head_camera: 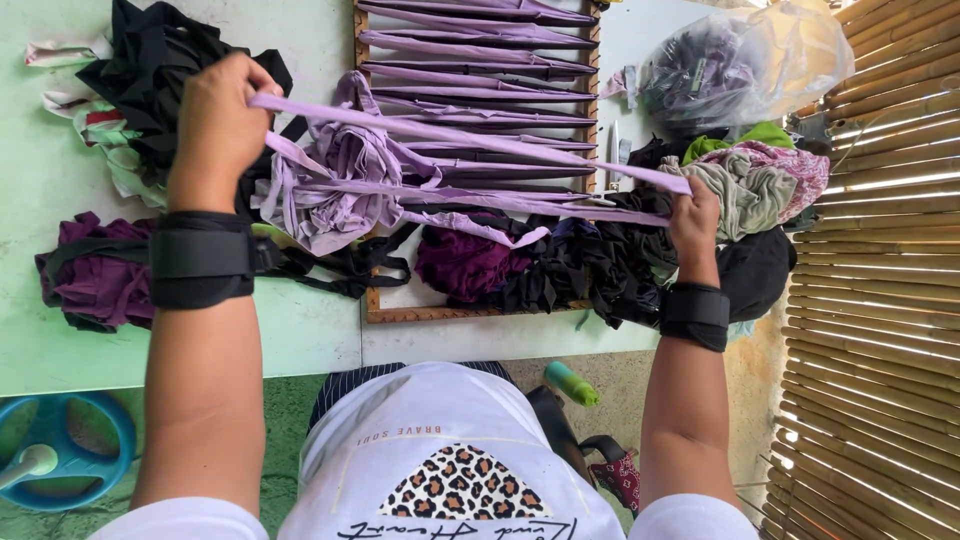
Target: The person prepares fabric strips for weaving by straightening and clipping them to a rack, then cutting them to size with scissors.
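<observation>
My left hand (215, 125) grips one end of a long lilac fabric strip (470, 138). At the right, my right hand (694, 222) grips the other end, so the strip is stretched taut between them. It hangs above a wooden frame (470, 312) strung with several purple and lilac strips (480, 50). A bunched pile of lilac cloth (345, 180) lies on the frame under the strip. Dark purple and black cloth scraps (540, 265) sit at the frame's near edge. Both wrists wear black bands.
A black cloth heap (150, 70) and a dark purple bundle (95, 275) lie on the pale green table (40, 170). A clear bag of scraps (740, 65), a green-and-pink cloth pile (760, 175), a bamboo wall (890, 300), a green bottle (572, 383) and a blue wheel (70, 450) surround me.
</observation>
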